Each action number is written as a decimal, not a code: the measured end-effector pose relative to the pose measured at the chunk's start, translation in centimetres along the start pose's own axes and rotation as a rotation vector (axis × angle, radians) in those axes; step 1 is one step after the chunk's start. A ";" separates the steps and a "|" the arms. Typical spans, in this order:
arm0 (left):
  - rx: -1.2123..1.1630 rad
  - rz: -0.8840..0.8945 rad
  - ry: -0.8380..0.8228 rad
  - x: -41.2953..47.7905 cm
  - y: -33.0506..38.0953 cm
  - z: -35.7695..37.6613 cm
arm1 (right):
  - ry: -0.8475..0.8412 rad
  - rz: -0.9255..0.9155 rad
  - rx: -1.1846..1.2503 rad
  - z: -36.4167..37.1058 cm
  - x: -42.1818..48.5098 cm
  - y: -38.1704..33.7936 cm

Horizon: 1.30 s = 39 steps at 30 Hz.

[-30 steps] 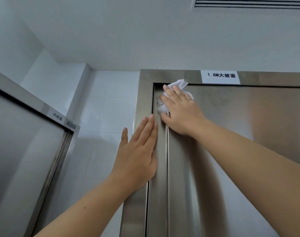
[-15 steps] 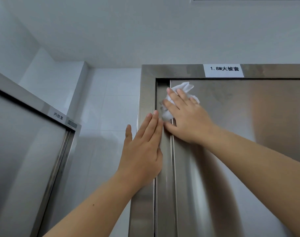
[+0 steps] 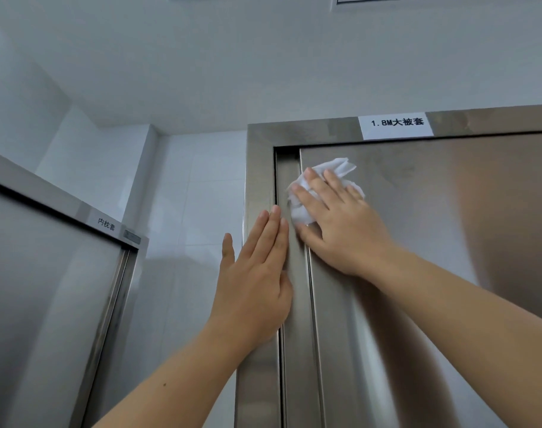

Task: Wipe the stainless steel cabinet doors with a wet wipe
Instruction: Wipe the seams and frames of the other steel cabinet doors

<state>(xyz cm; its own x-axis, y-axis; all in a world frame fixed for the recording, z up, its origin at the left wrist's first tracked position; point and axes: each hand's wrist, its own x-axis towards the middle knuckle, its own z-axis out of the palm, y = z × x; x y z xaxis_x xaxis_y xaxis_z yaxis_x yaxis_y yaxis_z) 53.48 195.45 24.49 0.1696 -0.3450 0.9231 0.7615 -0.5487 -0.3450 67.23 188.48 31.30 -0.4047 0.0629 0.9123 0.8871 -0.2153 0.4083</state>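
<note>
A stainless steel cabinet door [image 3: 433, 257] fills the right side, set in a steel frame [image 3: 259, 168]. My right hand [image 3: 340, 223] lies flat with straight fingers on a crumpled white wet wipe [image 3: 300, 211], pressing it against the door's upper left corner. The wipe sticks out above and left of my fingers. My left hand [image 3: 254, 279] rests flat on the frame's left upright, fingers straight and pointing up, just left of and below the wipe.
A white paper label [image 3: 396, 126] is stuck on the frame's top rail. A second steel cabinet [image 3: 47, 288] with its own small label stands at the left. White tiled wall [image 3: 195, 211] lies between the two cabinets, ceiling above.
My right hand with the wipe has slid a little to the right along the door's top. My left hand stays flat on the frame. The camera has shifted slightly.
</note>
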 end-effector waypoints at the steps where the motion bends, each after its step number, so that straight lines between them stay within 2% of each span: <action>1: -0.001 0.000 -0.003 0.0 0.0 0.0 | -0.005 0.000 0.015 -0.1 0.1 0.1; 4: -0.005 0.005 0.005 -0.1 0.1 0.0 | -0.099 0.007 0.012 -0.6 1.4 0.1; 7: -0.010 0.016 0.020 -0.1 0.0 0.0 | -0.188 0.100 -0.027 -1.0 3.8 0.0; 9: -0.011 0.021 0.022 0.0 0.0 0.0 | -0.180 0.120 -0.049 -0.8 4.5 0.1; 11: -0.016 0.016 0.024 0.0 0.0 0.1 | -0.134 0.142 -0.008 -0.2 4.1 -0.1; 15: -0.048 -0.011 0.039 -0.1 0.0 0.1 | 0.068 0.079 0.014 0.9 1.9 -0.9; 20: -0.055 -0.018 0.025 -0.3 0.0 0.1 | -0.056 0.070 0.003 0.0 1.5 -1.5; 22: -0.058 -0.013 0.019 -0.5 0.1 0.1 | -0.194 0.143 -0.012 -1.0 3.6 -0.9; 24: -0.055 -0.015 0.018 -0.4 0.0 0.1 | -0.238 0.183 -0.027 -1.2 5.0 -0.5; 26: -0.042 -0.023 0.020 -0.4 0.0 0.2 | -0.198 0.168 -0.009 -0.7 4.6 -0.6; 30: -0.044 -0.028 0.029 -0.4 -0.1 0.2 | 0.026 0.062 0.022 0.7 1.6 -0.4; 34: -0.047 -0.033 0.023 -0.4 0.0 0.3 | -0.021 0.061 0.012 0.1 1.1 -0.6; 38: -0.045 -0.036 0.017 -0.5 0.0 0.2 | -0.246 0.166 -0.036 -1.3 3.9 -0.6; 39: -0.045 -0.036 0.019 -0.5 0.1 0.2 | -0.256 0.179 -0.051 -1.4 4.5 -0.5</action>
<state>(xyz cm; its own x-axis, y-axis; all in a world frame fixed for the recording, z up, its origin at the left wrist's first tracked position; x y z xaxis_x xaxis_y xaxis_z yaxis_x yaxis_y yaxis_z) 53.54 195.72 24.03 0.1308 -0.3388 0.9317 0.7379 -0.5944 -0.3197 64.67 187.52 35.22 -0.1677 0.2617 0.9505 0.9243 -0.2937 0.2439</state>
